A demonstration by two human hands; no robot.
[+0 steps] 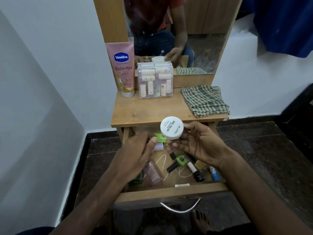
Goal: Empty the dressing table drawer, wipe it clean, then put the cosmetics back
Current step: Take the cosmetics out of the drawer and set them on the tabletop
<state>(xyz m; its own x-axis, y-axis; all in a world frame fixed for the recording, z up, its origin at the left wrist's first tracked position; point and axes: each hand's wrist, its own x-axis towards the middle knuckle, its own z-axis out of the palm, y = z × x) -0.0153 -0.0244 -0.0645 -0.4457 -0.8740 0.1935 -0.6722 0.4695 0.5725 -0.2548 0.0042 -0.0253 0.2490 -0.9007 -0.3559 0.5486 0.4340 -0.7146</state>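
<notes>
Item held: round white jar of nail polish remover wipes (171,127), gripped in the right hand (199,145) with the fingers curled under it, above the open drawer (171,189). Left hand (135,155): fingers loosely bent over the drawer's left side; whether they touch the small white item beneath cannot be told. Drawer contents: green nail polish bottle (180,160), pink bottle (153,173), black-capped bottles, blue tube (214,174), green box (160,138). On the desk (149,111): pink Vaseline tube (122,68) standing at the back left, clear case of small bottles (155,82) just beside it, folded green checked cloth (205,100) on the right. Mirror (194,31) behind.
</notes>
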